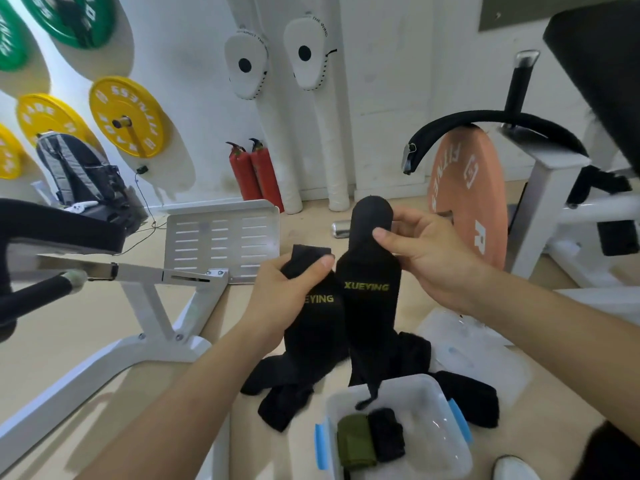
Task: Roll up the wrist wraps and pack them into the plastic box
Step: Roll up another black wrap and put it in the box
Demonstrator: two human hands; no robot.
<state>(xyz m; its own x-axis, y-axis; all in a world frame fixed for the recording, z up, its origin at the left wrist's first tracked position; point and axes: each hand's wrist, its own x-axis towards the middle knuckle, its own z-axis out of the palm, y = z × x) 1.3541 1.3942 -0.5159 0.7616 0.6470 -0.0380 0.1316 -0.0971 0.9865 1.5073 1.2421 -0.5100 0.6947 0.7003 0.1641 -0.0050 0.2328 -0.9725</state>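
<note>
Black fabric wrist wraps with yellow XUEYING lettering hang unrolled, one from each hand. The left hand (277, 296) grips the left wrap (313, 327) near its top, thumb curled across the front. The right hand (426, 258), just beside it, pinches the right wrap (372, 306) between thumb and fingers where its upper end folds over. Below both hands stands the clear plastic box with blue latches (433, 393), holding a rolled olive-green wrap (355, 441) touching a rolled black wrap (386, 434). The right wrap's tail dangles into the box. More loose black wraps (464, 396) lie beneath the hands.
</note>
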